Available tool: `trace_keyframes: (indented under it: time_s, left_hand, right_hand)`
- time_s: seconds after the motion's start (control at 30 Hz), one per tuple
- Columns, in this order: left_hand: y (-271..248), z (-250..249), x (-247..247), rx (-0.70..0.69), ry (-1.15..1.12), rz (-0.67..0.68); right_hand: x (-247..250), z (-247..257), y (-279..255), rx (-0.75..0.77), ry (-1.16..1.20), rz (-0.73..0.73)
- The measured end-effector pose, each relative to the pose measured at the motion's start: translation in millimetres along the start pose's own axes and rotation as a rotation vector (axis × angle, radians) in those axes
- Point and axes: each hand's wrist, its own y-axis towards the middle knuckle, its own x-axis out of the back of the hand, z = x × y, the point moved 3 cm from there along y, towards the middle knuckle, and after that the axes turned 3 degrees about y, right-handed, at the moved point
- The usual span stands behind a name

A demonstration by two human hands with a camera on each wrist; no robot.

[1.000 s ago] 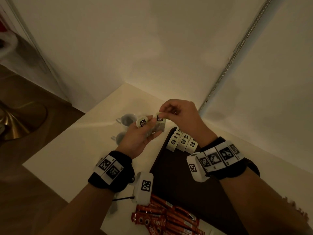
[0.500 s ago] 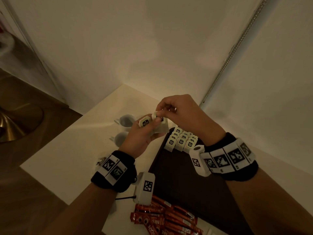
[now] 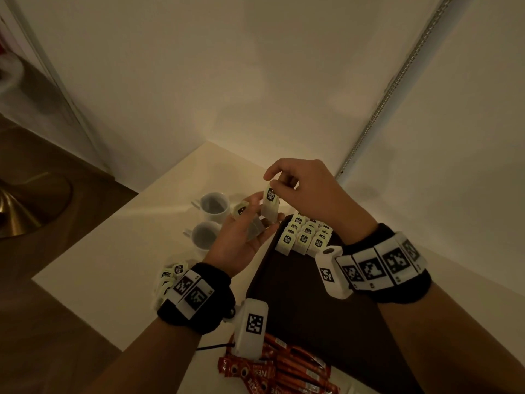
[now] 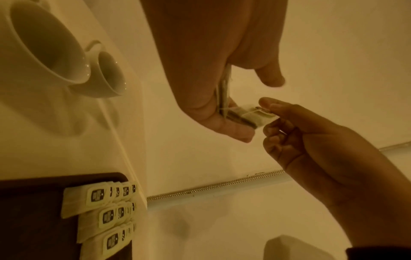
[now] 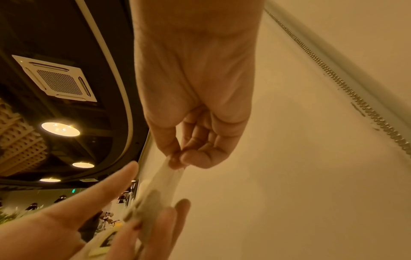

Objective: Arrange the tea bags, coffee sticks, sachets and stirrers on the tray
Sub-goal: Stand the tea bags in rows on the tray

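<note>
Stock is kept close: spare tea bags are cradled in the left hand, its fingers loosely curled round them. One tea bag is pinched at its tag end between thumb and forefinger of the right hand, hanging below the fingertips, its lower end against the left fingers. It is judged bound for the rows at the far corner of the tray.

My right hand has tugged one tea bag up out of the bunch of tea bags in my left hand, so it's hanging upright from the pinch now. Left fingers have opened out flatter too. Bag's bottom edge maybe just brushes the fingertips now, too dim to say.
</note>
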Motion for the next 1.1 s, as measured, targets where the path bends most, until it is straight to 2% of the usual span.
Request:
trace_keyframes:
  time_s: [0.23, 0.5, 0.63, 0.8, 0.93, 1.0, 1.1]
  left_hand:
    - [3, 5, 3, -0.055, -0.009, -0.033]
    - [8, 10, 14, -0.073, 0.116, -0.129]
    - [11, 4, 31, -0.02, 0.006, -0.269]
    - [11, -6, 44, 0.001, -0.088, -0.252]
    - [12, -5, 43, 0.029, -0.069, -0.233]
    - [12, -4, 43, 0.037, -0.053, -0.229]
    - [12, -3, 44, 0.042, -0.04, -0.228]
  right_hand:
    - [3, -11, -2, -0.042, 0.105, -0.015]
    - [4, -28, -12, -0.099, 0.168, 0.005]
    - [-5, -71, -27, -0.22, 0.07, 0.064]
    - [-45, -140, -55, -0.431, -0.034, 0.259]
    - [-79, -181, -73, -0.517, -0.085, 0.405]
    - [-91, -196, -77, -0.551, -0.084, 0.418]
    - [-97, -214, -78, -0.619, -0.073, 0.327]
